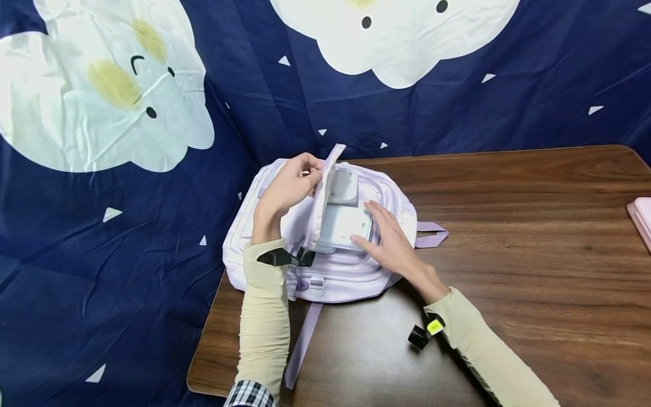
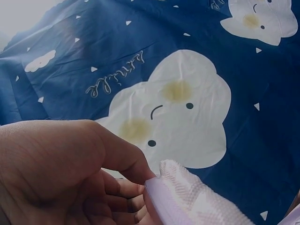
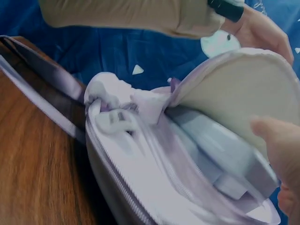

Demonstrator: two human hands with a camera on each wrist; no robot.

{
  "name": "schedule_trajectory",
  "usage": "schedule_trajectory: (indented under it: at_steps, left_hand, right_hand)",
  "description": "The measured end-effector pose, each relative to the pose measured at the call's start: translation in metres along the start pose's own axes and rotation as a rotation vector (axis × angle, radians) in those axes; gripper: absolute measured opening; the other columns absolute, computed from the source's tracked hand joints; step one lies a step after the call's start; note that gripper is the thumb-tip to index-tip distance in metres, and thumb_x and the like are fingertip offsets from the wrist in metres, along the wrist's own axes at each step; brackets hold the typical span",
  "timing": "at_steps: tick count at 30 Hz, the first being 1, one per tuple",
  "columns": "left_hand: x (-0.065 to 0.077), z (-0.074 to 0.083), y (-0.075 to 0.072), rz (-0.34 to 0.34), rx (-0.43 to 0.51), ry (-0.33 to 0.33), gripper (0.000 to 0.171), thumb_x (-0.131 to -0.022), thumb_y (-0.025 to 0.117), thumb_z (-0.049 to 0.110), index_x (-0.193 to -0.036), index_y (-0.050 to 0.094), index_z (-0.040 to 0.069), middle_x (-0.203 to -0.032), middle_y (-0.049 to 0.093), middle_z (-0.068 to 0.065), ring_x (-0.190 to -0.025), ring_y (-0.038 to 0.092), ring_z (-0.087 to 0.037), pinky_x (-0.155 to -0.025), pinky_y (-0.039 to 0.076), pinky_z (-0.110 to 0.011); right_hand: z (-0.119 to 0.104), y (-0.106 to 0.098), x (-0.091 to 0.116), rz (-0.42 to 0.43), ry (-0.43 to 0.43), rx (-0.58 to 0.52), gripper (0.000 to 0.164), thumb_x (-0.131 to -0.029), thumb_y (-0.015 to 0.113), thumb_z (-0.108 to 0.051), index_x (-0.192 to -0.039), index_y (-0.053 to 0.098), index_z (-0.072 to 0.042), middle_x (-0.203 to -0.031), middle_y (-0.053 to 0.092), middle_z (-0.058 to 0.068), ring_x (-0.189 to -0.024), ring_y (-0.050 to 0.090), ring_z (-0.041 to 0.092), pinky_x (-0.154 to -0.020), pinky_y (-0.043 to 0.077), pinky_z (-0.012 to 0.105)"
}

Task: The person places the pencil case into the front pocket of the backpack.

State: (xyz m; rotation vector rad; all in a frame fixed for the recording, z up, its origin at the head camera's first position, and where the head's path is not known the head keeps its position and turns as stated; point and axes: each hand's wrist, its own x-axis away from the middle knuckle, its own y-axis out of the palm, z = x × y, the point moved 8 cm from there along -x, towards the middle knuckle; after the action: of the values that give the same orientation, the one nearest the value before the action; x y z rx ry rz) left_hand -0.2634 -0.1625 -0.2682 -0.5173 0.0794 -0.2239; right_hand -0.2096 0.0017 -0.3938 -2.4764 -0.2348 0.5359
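A pale lilac and white backpack [image 1: 351, 288] lies on the table with its front flap [image 1: 325, 198] raised. My left hand [image 1: 292, 183] pinches the flap's edge between thumb and fingers; the left wrist view shows the quilted edge [image 2: 187, 192] close up. Inside the opening is a flat pale box [image 1: 343, 226], with a smaller rounded container [image 1: 344, 185] behind it. My right hand [image 1: 389, 240] is at the flat box's right end, thumb and fingers spread around it. In the right wrist view the thumb [image 3: 272, 133] stands above the box [image 3: 225, 145], which is blurred.
The brown wooden table [image 1: 524, 243] extends to the right, where a pink item [image 1: 642, 220] sits at the frame's edge. Lilac straps [image 1: 305, 345] trail from the bag. A dark blue cloth [image 1: 244, 68] with clouds hangs behind and to the left.
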Motion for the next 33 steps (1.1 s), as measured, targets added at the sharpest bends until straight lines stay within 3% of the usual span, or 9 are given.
schedule_trajectory:
  at_steps: [7,15,23,33]
  left_hand:
    - [-0.001,-0.001,-0.001,0.016,-0.005,0.009,0.02,-0.089,0.044,0.003,-0.105,0.055,-0.001,-0.083,0.053,-0.004,-0.065,0.053,-0.012,-0.06,0.05,-0.024]
    - [-0.001,0.001,-0.001,0.017,-0.009,0.019,0.02,-0.089,0.044,0.003,-0.105,0.056,-0.002,-0.081,0.053,-0.004,-0.063,0.052,-0.011,-0.058,0.049,-0.023]
    - [-0.003,0.006,0.008,-0.015,0.004,0.035,0.018,-0.09,0.044,0.003,-0.104,0.053,-0.003,-0.08,0.051,-0.004,-0.06,0.051,-0.01,-0.059,0.047,-0.026]
    - [-0.005,0.006,0.013,-0.026,0.035,0.018,0.018,-0.091,0.044,0.001,-0.106,0.052,-0.005,-0.082,0.051,-0.006,-0.061,0.051,-0.013,-0.059,0.048,-0.023]
  right_hand:
    - [-0.001,-0.021,0.019,0.016,0.089,-0.018,0.058,-0.093,0.055,-0.022,-0.145,0.036,-0.005,-0.14,0.05,0.015,-0.13,0.047,0.03,-0.11,0.035,0.046]
    - [-0.01,-0.014,0.034,-0.086,0.024,-0.057,0.05,-0.096,0.044,-0.006,-0.145,0.035,0.0,-0.136,0.054,0.015,-0.129,0.047,0.025,-0.11,0.035,0.041]
    - [-0.021,-0.003,0.027,-0.07,0.002,-0.008,0.052,-0.094,0.04,-0.003,-0.146,0.034,-0.002,-0.141,0.048,0.016,-0.127,0.049,0.025,-0.107,0.039,0.041]
    - [-0.03,0.016,0.016,-0.126,-0.017,0.02,0.057,-0.093,0.043,-0.004,-0.148,0.032,-0.006,-0.14,0.05,0.016,-0.116,0.058,0.025,-0.1,0.045,0.044]
